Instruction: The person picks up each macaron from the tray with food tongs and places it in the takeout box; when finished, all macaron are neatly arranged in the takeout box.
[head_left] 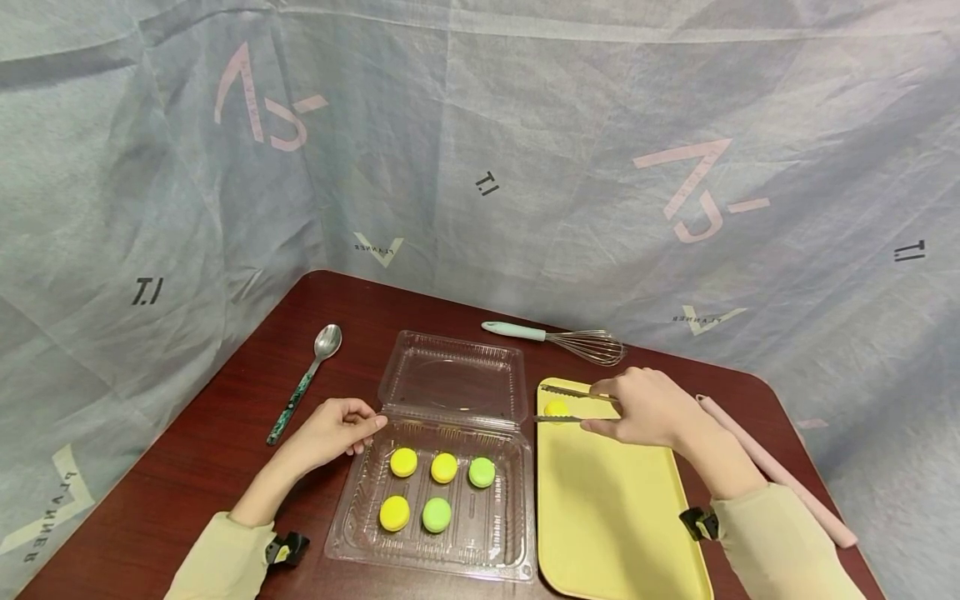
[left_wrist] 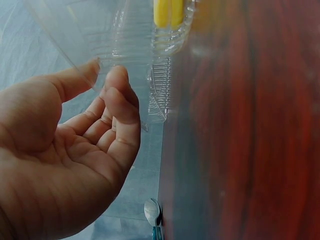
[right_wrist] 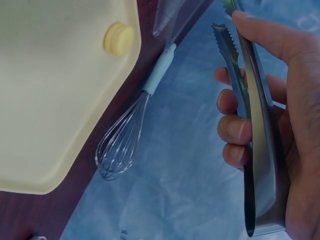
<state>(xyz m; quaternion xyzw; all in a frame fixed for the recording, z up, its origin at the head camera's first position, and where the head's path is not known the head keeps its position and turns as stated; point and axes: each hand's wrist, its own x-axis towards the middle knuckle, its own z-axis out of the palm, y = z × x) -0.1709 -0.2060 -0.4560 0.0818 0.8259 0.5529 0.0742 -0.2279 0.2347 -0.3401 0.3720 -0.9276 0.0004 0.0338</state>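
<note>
My left hand (head_left: 337, 429) pinches the left rim of a clear plastic container (head_left: 517, 533) near its hinge, thumb and forefinger on either side of the edge in the left wrist view. The container's lid (head_left: 453, 375) lies folded back. Inside the base are yellow macarons (head_left: 394, 513) and two green macarons (head_left: 437, 515). My right hand (head_left: 648, 408) grips metal tongs (right_wrist: 260, 150). Their parted tips are over the far left corner of a yellow tray (head_left: 607, 517), on either side of a yellow macaron (head_left: 557, 408) in the head view; the right wrist view shows them apart from it.
A whisk (head_left: 585, 343) with a pale handle lies behind the container and tray. To the left is a spoon (head_left: 303, 383) with a patterned green handle. A pinkish rod (head_left: 787, 479) lies right of the tray, partly under the right forearm. Grey cloth (head_left: 480, 125) hangs around the table.
</note>
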